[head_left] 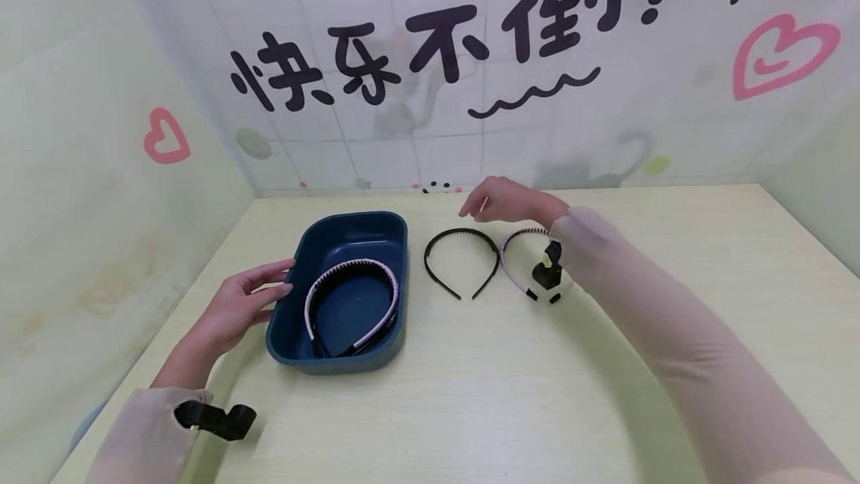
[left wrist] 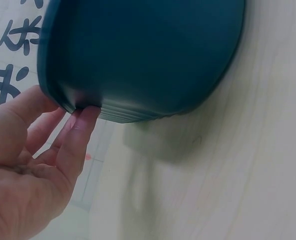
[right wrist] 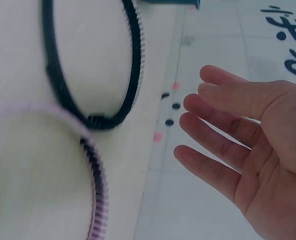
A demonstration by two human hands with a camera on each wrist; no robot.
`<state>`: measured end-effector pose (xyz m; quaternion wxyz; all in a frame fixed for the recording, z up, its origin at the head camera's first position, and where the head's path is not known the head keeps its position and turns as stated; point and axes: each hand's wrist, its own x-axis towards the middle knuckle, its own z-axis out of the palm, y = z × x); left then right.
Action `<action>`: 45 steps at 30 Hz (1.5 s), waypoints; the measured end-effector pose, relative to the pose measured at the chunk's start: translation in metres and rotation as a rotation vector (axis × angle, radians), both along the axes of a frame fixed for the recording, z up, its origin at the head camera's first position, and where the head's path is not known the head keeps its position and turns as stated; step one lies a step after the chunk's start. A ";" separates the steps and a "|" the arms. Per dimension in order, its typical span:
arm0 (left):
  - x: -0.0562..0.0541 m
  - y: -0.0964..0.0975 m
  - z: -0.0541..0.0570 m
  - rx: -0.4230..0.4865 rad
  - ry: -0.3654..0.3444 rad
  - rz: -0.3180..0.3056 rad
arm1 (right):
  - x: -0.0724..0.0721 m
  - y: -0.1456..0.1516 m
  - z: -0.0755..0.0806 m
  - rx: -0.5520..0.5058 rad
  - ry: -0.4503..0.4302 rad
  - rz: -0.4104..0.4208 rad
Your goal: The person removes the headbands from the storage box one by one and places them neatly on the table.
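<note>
My left hand (head_left: 231,312) holds the rim of a dark blue plastic box (head_left: 290,358) at its left side. In the left wrist view its fingers (left wrist: 70,145) rest against the outer wall, and one tip is hidden behind the rim. Inside the box lies a pale pink and black headband (head_left: 310,312), dark parts showing under it. My right hand (head_left: 507,200) is raised, holding nothing, its fingers loosely bent. On the table in front of it lie a black toothed headband (head_left: 428,246) and a pink and black one (head_left: 510,269), partly hidden by the right sleeve.
The light wooden table (head_left: 470,409) meets a white printed backdrop (head_left: 430,140) at the back, with pale side walls. Each wrist carries a black camera mount, one on the left sleeve (head_left: 144,432) and one on the right sleeve (head_left: 672,327).
</note>
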<state>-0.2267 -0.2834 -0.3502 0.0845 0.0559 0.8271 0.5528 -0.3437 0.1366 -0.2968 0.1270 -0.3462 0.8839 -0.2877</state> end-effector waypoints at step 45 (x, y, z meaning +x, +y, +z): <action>0.003 0.000 0.001 0.000 0.012 -0.006 | 0.025 -0.149 0.015 0.086 0.028 0.211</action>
